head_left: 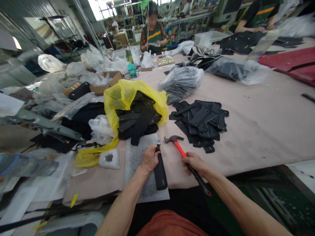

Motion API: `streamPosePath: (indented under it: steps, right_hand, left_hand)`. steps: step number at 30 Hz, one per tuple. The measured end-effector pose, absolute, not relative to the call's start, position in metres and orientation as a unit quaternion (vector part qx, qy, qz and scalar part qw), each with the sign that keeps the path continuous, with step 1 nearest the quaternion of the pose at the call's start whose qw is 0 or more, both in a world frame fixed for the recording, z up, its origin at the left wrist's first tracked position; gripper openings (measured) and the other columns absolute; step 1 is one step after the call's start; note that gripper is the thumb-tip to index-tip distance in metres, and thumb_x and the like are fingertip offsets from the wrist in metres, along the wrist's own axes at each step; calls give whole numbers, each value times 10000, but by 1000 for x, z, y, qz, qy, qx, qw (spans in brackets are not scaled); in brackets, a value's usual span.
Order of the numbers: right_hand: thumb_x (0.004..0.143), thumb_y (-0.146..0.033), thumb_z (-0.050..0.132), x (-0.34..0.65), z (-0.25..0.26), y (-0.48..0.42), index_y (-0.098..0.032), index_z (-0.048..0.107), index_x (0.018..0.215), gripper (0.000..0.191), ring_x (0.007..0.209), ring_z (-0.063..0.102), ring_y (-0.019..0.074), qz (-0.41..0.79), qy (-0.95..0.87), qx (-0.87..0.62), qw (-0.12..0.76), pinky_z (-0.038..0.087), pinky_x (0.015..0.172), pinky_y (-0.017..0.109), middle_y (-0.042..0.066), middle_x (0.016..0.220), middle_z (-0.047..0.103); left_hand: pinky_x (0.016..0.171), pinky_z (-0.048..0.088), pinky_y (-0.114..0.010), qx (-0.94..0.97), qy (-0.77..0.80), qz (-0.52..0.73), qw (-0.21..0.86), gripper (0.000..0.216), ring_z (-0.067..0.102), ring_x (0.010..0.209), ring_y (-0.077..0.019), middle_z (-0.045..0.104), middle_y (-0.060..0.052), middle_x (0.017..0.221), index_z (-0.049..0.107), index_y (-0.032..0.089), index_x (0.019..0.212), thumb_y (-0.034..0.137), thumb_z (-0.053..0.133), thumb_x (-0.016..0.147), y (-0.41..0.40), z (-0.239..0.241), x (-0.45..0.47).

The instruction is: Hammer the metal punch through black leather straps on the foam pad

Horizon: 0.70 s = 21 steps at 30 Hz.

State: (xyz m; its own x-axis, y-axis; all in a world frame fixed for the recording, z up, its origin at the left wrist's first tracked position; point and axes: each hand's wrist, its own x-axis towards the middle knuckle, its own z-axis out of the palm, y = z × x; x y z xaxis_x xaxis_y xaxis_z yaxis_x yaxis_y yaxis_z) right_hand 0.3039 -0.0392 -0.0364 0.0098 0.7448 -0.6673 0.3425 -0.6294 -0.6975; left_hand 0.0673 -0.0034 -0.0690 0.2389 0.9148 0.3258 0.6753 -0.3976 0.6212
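My left hand is closed around a metal punch, which stands upright at the far end of a black strip. That strip lies on a speckled grey board at the table's near edge. In my right hand is a claw hammer with a red and black handle, its head just right of the punch and apart from it. Beyond the hammer lies a loose pile of black strips. More black strips spill from a yellow plastic bag behind the board.
A small white container with dark bits sits left of the board. Clear bags of dark pieces rest farther back. Plastic bags and a cardboard box crowd the left. A person works across the table, another person's arms show at right.
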Motion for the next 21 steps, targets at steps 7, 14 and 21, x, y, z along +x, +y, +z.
streamPosePath:
  steps: [7, 14, 21]
  right_hand:
    - [886, -463, 473, 303, 53, -38, -210, 470, 753, 286, 355, 323, 66, 561, -385, -661, 316, 241, 314, 188, -79, 537, 403]
    - [956, -397, 422, 296, 129, -45, -208, 510, 835, 240, 460, 456, 108, 106, -653, -596, 455, 323, 457, 233, -28, 595, 503]
    - [952, -359, 439, 304, 135, -48, -204, 495, 769, 246, 425, 406, 103, 45, -753, -583, 304, 236, 453, 250, -39, 549, 469]
  left_hand:
    - [734, 496, -306, 775, 503, 345, 164, 124, 611, 839, -200, 622, -43, 847, 555, 196, 927, 107, 506, 857, -4, -66, 68]
    - [725, 495, -308, 775, 506, 347, 155, 102, 608, 828, -202, 612, -45, 841, 543, 193, 903, 108, 511, 858, -3, -71, 67]
    - [724, 493, -306, 770, 505, 355, 164, 116, 608, 826, -198, 616, -42, 837, 549, 192, 910, 99, 511, 851, -4, -70, 67]
